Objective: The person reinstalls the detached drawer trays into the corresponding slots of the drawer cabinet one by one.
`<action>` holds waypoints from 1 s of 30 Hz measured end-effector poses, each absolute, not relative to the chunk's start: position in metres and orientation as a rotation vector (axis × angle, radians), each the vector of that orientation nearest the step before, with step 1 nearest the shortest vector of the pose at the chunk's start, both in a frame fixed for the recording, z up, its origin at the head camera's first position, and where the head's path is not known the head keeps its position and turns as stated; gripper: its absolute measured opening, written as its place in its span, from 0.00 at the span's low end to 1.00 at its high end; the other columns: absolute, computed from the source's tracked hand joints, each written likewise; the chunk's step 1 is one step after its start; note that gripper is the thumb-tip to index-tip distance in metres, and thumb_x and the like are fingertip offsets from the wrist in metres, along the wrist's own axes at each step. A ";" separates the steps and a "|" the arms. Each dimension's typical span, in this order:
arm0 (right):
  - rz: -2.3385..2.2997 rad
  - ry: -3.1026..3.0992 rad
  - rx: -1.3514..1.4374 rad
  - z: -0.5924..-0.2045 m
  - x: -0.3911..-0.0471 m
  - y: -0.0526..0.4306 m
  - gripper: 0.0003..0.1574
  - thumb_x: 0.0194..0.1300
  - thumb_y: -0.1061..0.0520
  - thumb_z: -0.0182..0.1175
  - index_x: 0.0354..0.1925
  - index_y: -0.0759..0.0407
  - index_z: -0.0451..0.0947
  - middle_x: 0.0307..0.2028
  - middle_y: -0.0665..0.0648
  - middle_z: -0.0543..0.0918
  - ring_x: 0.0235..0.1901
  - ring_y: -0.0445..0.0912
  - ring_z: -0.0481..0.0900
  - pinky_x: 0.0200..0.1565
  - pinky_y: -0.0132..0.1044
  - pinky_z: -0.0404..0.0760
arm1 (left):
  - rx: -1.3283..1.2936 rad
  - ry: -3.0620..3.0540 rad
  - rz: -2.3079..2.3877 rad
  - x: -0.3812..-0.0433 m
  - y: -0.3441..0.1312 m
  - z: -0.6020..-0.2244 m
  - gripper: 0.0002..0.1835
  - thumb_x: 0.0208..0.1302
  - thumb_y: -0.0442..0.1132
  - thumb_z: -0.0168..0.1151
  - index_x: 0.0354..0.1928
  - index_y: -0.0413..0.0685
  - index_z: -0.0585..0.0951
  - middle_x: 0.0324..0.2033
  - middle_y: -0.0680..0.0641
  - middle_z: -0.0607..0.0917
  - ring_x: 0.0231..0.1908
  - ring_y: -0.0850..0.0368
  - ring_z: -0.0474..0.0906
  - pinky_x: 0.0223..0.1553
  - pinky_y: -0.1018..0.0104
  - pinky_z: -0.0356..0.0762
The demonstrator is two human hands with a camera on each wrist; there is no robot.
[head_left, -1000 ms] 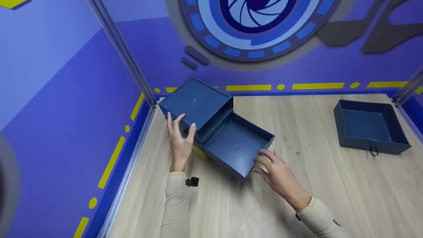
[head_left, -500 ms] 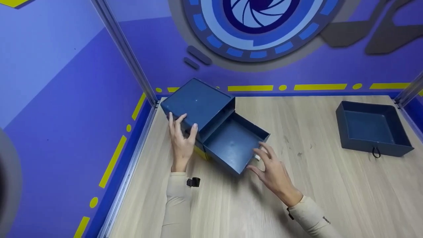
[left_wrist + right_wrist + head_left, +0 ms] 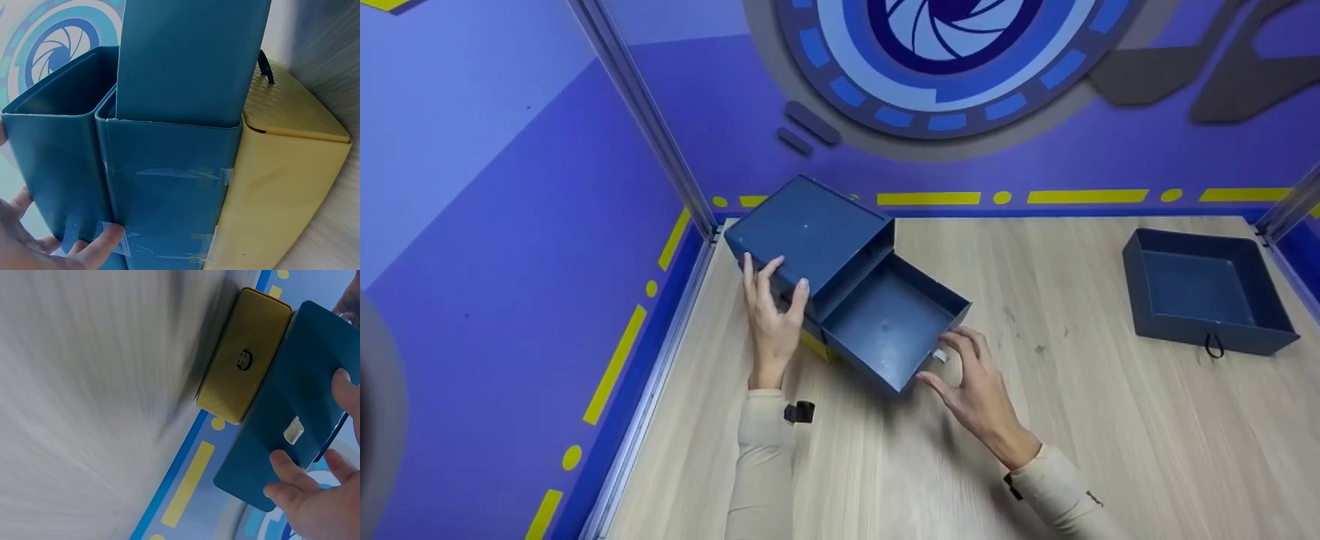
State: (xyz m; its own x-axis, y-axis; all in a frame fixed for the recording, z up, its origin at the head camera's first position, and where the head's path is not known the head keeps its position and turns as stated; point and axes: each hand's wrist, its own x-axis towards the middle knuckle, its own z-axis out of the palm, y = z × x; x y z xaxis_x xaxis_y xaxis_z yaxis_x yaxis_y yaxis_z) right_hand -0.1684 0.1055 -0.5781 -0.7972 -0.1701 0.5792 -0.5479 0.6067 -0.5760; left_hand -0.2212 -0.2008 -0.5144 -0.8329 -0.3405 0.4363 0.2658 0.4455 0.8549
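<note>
A stack of dark blue box compartments (image 3: 810, 232) stands tilted toward the back left corner, with a yellow bottom box (image 3: 287, 180) under them. The middle blue drawer (image 3: 892, 326) sticks well out of its slot; the slot above it holds no drawer. My left hand (image 3: 772, 330) rests spread against the near side of the top box, fingertips at its upper edge. At the drawer's front, my right hand (image 3: 979, 390) touches the panel with thumb and fingers spread apart. Between them a small white tab (image 3: 293, 430) sits on the front face.
A loose dark blue drawer (image 3: 1196, 285) with a black loop handle (image 3: 1213, 346) lies at the right back of the wooden table (image 3: 1080, 420). Decorated walls (image 3: 997, 176) rise behind and at the left. The yellow box's front carries a black loop (image 3: 244, 360).
The pulled-out drawer has slid slightly inward, toward the stack. My right hand has moved left along with it and its fingers have spread, uncovering the white tab. My left hand stays in place.
</note>
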 end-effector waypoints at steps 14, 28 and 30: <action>1.095 -2.370 0.560 -0.576 -0.173 0.093 0.35 0.55 0.53 0.84 0.56 0.62 0.80 0.60 0.65 0.78 0.57 0.57 0.83 0.51 0.53 0.86 | 0.076 -2.145 -1.392 -0.220 -0.201 -0.517 0.28 0.71 0.53 0.65 0.70 0.56 0.77 0.86 0.42 0.49 0.84 0.37 0.48 0.79 0.30 0.53; 1.124 -2.380 0.545 -0.573 -0.183 0.081 0.34 0.57 0.51 0.82 0.56 0.60 0.79 0.63 0.68 0.76 0.60 0.59 0.81 0.52 0.55 0.85 | 0.074 -2.139 -1.398 -0.222 -0.201 -0.515 0.28 0.71 0.54 0.65 0.70 0.57 0.77 0.86 0.43 0.48 0.85 0.38 0.46 0.79 0.29 0.51; 1.125 -2.372 0.542 -0.573 -0.183 0.078 0.33 0.57 0.51 0.82 0.56 0.61 0.79 0.62 0.68 0.76 0.59 0.60 0.81 0.52 0.55 0.85 | 0.070 -2.139 -1.403 -0.221 -0.201 -0.515 0.28 0.71 0.54 0.65 0.70 0.57 0.77 0.86 0.43 0.48 0.85 0.38 0.46 0.79 0.29 0.51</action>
State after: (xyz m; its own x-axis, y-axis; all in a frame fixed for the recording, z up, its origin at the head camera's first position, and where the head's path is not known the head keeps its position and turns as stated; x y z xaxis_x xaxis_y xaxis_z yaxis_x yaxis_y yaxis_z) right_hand -0.1832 0.0785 -0.5733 -0.8181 -0.1527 0.5544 -0.5259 0.5886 -0.6139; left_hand -0.2209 -0.2010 -0.5152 -0.8337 -0.3435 0.4324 0.2597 0.4471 0.8560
